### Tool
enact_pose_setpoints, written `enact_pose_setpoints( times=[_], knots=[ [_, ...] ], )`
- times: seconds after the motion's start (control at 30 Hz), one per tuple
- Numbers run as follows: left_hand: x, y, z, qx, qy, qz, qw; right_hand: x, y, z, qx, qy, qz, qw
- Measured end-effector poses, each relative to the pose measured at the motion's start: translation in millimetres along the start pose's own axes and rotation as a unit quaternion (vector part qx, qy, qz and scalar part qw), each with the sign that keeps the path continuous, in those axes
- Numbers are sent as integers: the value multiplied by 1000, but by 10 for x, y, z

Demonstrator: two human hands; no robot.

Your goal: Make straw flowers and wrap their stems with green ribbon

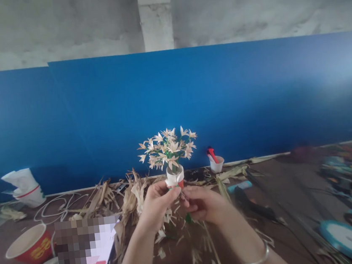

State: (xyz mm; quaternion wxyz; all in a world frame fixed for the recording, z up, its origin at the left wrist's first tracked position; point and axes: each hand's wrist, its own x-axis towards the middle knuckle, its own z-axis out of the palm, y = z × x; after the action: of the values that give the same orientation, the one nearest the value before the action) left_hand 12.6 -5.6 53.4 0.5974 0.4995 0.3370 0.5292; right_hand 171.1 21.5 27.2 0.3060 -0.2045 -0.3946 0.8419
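Note:
In front of me my left hand (160,201) is closed, thumb and finger pinching a small pale husk piece (173,183) with a trace of green at its base. My right hand (206,205) meets it from the right, its fingers curled together close to the left fingertips; what they grip is too small and blurred to name. Just behind the hands stands a white and red paper cup (174,173), partly covered by them. It holds a bunch of cream star-shaped flowers (169,146) on green stems.
Dried husks (135,196) and scraps litter the brown table. A red paper bowl (31,246) and a cup with tissue (30,193) stand left. Rightward are a small cup with a red-handled tool (217,164), a black tool (254,205) and a blue ribbon roll (349,239). A blue panel (171,94) stands behind.

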Motion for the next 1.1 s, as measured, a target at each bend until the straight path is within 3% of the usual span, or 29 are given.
enact_pose_setpoints(
  times=[0.13,0.3,0.47,0.53,0.6,0.7,0.77,0.9,1.1],
  knots=[
    [-21,-21,-35,-31,-25,-15,999,12,39,40,64,-57,32,996],
    [-8,-62,-58,-49,-30,-7,998,7,45,56,38,-49,-16,998],
    [7,-72,-58,-60,-16,-11,998,33,59,68,55,-71,6,996],
    [16,-72,-46,-51,15,1,999,36,65,107,28,-34,-38,998],
    [23,-64,-22,-29,57,17,998,27,61,169,-24,47,-108,993],
    [22,-45,34,11,118,26,993,8,46,283,-119,181,-193,957],
    [17,-42,79,20,147,31,988,3,47,347,-193,236,-244,921],
    [9,-86,150,5,175,47,983,4,83,400,-310,296,-331,841],
    [-5,-144,198,25,189,63,980,-10,122,406,-407,345,-364,763]
  ],
)
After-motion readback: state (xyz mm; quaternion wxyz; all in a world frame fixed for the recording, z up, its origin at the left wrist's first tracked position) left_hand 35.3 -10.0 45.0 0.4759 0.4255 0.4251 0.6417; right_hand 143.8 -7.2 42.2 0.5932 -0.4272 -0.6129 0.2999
